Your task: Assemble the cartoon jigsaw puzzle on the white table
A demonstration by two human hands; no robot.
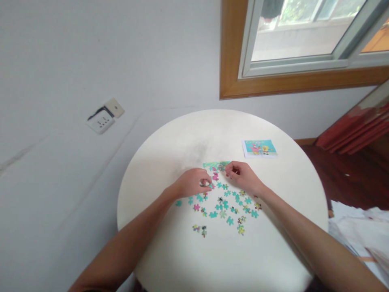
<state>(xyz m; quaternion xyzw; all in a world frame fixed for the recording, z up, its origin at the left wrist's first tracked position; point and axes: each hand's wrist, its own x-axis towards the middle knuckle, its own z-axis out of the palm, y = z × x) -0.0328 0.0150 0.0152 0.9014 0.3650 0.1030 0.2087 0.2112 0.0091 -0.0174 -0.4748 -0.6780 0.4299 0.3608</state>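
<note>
The fingers of the left hand are bent, the thumb and the forefinger making a ring which is almost closed, and at their tips there is a small pink and teal piece; whether they pinch it or only touch it, I cannot tell. The fingers of the right hand are curled inward, with the tips close together at the right end of the joined strip; if they have hold of a piece there, it is too small to see. This strip, green and teal, lies between and a little beyond the two hands, and a joined pink part comes down from it toward the person. Nearer to the person, many loose puzzle pieces, mostly teal, are scattered flat on the white round surface. A yellow piece and a small group of dark and coloured pieces lie nearest to the person. The right fingers cover the end of the strip, and the right forearm passes just beside the outermost pieces. Beyond the right hand, well apart from the pieces, a picture card lies flat. Farther out are the window, the wall socket, a red curtain and, to the right, some papers.
</note>
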